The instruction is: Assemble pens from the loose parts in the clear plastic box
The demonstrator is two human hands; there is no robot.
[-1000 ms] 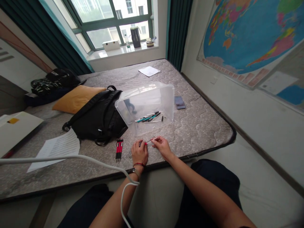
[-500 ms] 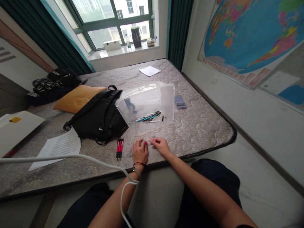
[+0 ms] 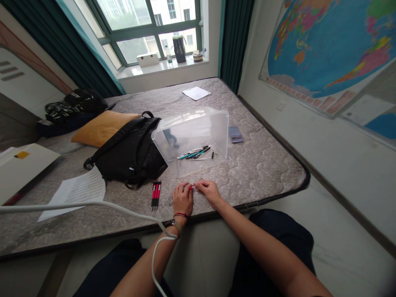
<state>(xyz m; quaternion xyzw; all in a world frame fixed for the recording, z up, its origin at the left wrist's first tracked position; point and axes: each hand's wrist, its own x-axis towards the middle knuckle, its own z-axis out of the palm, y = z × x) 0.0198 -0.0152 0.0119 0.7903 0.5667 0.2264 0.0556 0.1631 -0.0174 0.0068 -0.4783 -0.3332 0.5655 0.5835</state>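
My left hand (image 3: 182, 199) rests on the mattress with its fingers closed round a red pen barrel (image 3: 191, 187), most of which they hide. Facing it, my right hand (image 3: 209, 192) pinches a thin, pale pen refill at the barrel's end; its far part is hidden by the fingers. Left of my hands lie several red and black pens (image 3: 156, 195), side by side. Just beyond my hands, a clear plastic box (image 3: 220, 134) lies on its side, opening towards me. Inside it are loose teal and black pen parts (image 3: 194, 154) and thin refills.
The mattress (image 3: 266, 165) carries a black backpack (image 3: 126, 152), a yellow pillow (image 3: 103, 126), printed paper (image 3: 83, 189), a white sheet (image 3: 196, 93) and a blurred bluish item (image 3: 235, 135) beside the box. A white cable (image 3: 123, 208) crosses in front of my left forearm.
My right hand has come slightly closer to my left, and less of the pale refill shows between them. The view has shifted a little; the pens and box stay put.
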